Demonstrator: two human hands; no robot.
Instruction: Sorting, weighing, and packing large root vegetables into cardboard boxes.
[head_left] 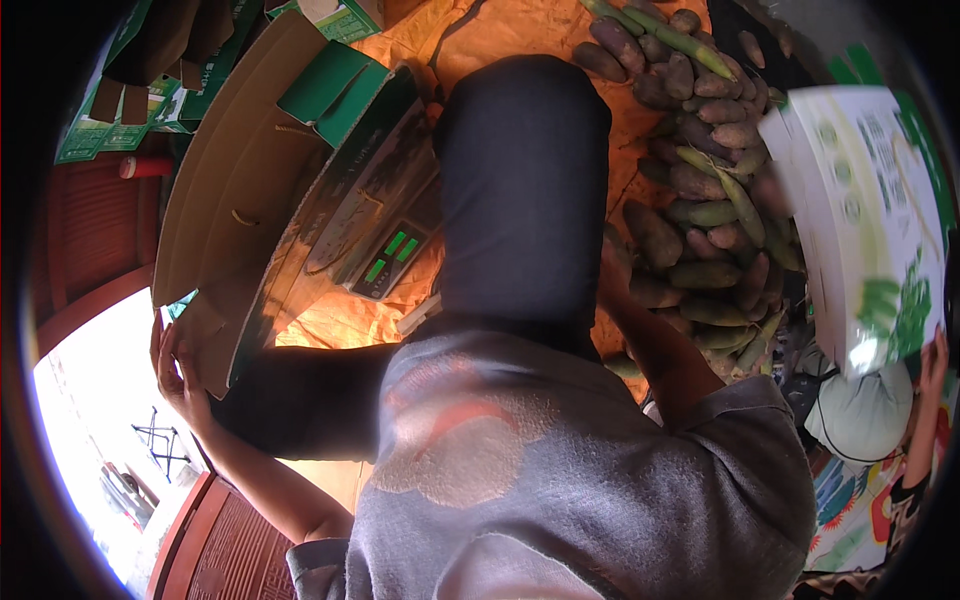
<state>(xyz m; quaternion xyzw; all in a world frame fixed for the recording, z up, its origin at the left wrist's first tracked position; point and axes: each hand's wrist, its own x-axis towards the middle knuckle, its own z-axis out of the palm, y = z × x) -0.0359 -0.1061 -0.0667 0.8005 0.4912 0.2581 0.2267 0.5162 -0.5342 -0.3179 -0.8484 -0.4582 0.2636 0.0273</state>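
Note:
My left hand [178, 372] is at the near left corner of an open cardboard box [222, 205], its fingers on the box's edge. The box has a plain brown inside and a green flap, and it stands tilted beside my leg. Behind the raised knee, my right hand [612, 270] reaches down at the left side of a heap of long root vegetables [690, 185], some brownish purple, some green. Shadow and my leg hide most of its fingers. A digital scale [385, 262] with lit green displays lies between the box and my leg, partly covered by the box.
Orange sheeting [430, 40] lies under the heap. At the right, another person's hand [932, 362] is at a white and green carton [870, 220]. More green cartons [150, 90] stand at the far left, above reddish wooden furniture [95, 225]. A pale round bundle [865, 415] lies below the white carton.

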